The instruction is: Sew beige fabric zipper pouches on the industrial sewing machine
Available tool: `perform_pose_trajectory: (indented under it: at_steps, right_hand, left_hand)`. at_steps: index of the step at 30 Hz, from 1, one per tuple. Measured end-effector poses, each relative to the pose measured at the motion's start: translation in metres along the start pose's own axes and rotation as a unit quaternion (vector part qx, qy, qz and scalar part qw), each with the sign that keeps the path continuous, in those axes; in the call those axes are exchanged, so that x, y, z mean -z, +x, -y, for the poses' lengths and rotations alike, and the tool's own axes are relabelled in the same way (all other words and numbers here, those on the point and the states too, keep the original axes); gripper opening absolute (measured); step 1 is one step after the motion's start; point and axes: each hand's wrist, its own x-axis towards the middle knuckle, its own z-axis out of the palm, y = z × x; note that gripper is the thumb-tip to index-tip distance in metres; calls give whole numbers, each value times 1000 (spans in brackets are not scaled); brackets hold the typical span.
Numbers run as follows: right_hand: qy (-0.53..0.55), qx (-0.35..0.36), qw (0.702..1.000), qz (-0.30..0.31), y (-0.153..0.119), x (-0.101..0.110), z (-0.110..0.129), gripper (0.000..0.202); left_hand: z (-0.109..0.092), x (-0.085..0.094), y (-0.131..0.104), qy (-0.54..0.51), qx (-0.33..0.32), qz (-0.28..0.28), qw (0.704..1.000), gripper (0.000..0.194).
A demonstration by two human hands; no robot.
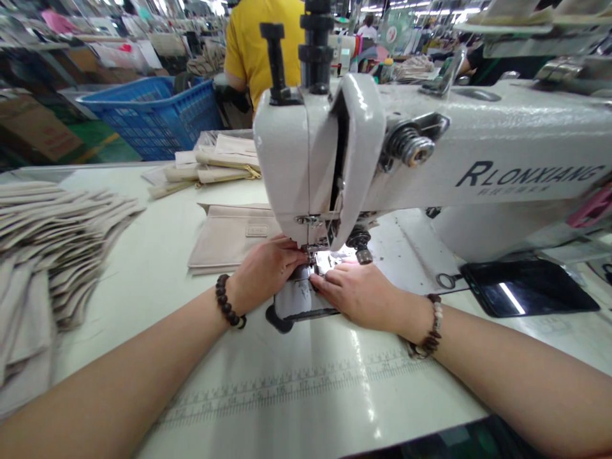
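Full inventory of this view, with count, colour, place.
Sewing machine: one, white, centre to right
Labelled fabric piece: one, beige, left of needle
Zippered pieces: several, beige, behind it
Fabric pile: many layers, beige, far left
Worktable: one, pale, underneath
Printed ruler: one, grey, near edge
Phone-like device: one, black, right
Basket: one, blue, behind table
Person: one, yellow top, behind machine
Background: blurred workers, clutter, uncountable
Bracelets: two, mostly dark, wrists
Left hand, right hand: one each, beside needle
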Motion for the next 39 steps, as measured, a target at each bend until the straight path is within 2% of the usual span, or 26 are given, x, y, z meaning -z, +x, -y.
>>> perform_pose_trajectory:
  at_steps: [3, 8, 10, 13, 16, 20, 24, 28, 31, 33, 34, 36, 38, 39]
  right_hand:
    - [0, -4, 1000, -10, 0, 0, 0, 21]
    - [14, 30, 999, -37, -1, 2, -3, 25]
    - [25, 45, 998, -48, -2, 3, -5, 26]
    - [30, 55, 996, -61, -3, 4, -6, 27]
    - [30, 59, 996, -61, -4, 6, -7, 29]
    - [38, 43, 998, -39, -6, 9, -9, 33]
    - [46, 32, 998, -16, -6, 11, -11, 34]
    - [40, 16, 997, 61, -6, 25, -5, 29]
    - [36, 15, 990, 139, -15, 49, 10, 21]
    - [51, 26, 985, 163, -27, 65, 25, 20]
    - [66, 35, 984, 163, -35, 70, 35, 19]
    - [103, 40, 983, 145, -51, 75, 56, 20]
    - [129, 2, 986, 105, -64, 71, 77, 25]
    - [140, -22, 987, 77, -68, 67, 87, 31]
  left_hand:
    - [2, 4, -1, 23, 4, 34, 999, 19]
    - [-2, 25, -4, 90, -10, 193, 977, 26]
    - [-7, 32, -6, 88, -23, 238, 967, 24]
    - [-19, 36, -6, 81, -23, 274, 958, 22]
    - [-33, 36, -2, 70, 9, 293, 953, 18]
    - [-51, 36, 1, 57, 63, 290, 953, 20]
    - [-55, 34, 1, 69, 74, 282, 954, 23]
    - [-61, 39, -4, 84, 76, 276, 954, 26]
    - [-79, 49, -21, 65, 52, 276, 958, 49]
    - [-94, 55, -40, 35, 0, 271, 962, 72]
    - [-100, 57, -51, 23, -23, 266, 964, 75]
    - [-107, 60, -69, 8, -41, 235, 971, 55]
    - [-108, 61, -82, -21, -24, 173, 984, 32]
    - [-107, 63, -86, -43, -1, 129, 991, 29]
